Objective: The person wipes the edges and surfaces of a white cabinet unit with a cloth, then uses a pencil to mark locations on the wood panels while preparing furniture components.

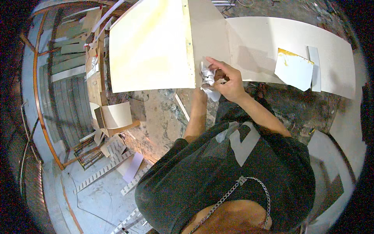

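A crumpled white wad, paper or thin cloth, is between my hands in front of my chest. My right hand curls about it from the right, with the index finger reaching along its top and the thumb against its lower part. My left hand comes up from below to the wad, which hides its fingers. Just left of the hands, a large cream panel with yellowish smears stands out, its right edge strip dotted with small marks. Behind the hands is a beige board surface.
On the long beige board at right lie a white offcut with a yellow-stained edge and a narrow grey strip. A wooden bench edge with scraps runs at left. Slotted white strips and a lilac piece lie lower left.
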Action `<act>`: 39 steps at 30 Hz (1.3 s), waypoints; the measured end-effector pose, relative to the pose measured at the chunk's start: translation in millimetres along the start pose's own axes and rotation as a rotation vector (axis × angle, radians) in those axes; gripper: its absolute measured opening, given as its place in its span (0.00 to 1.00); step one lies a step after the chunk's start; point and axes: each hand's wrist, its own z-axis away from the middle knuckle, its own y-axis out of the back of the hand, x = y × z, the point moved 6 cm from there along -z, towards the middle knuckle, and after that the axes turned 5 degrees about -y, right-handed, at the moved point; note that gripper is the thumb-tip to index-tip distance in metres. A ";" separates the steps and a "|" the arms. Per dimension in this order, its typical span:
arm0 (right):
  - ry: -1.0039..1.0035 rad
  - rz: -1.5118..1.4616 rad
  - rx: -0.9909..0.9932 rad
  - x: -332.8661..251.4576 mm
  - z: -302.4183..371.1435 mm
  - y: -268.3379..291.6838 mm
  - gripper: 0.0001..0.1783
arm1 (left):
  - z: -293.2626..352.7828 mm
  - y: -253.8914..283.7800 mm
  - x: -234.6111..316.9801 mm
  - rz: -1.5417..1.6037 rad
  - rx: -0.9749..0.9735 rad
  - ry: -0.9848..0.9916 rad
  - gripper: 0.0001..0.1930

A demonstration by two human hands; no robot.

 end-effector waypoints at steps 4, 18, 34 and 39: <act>0.218 -0.077 0.093 9.6 -3.7 -10.1 0.25 | 0.6 -6.7 8.9 -0.047 -0.252 -0.087 0.31; 0.093 -0.165 0.390 -10.0 -43.4 -1.7 0.17 | -27.6 -1.9 15.1 -0.147 0.041 -0.250 0.23; 0.391 0.050 0.391 -7.8 -36.0 -9.7 0.15 | -20.4 -23.4 20.2 -0.123 0.033 -0.074 0.28; 0.353 0.034 0.355 -3.0 -44.0 -8.0 0.12 | -29.1 -21.9 20.2 -0.184 0.004 -0.150 0.28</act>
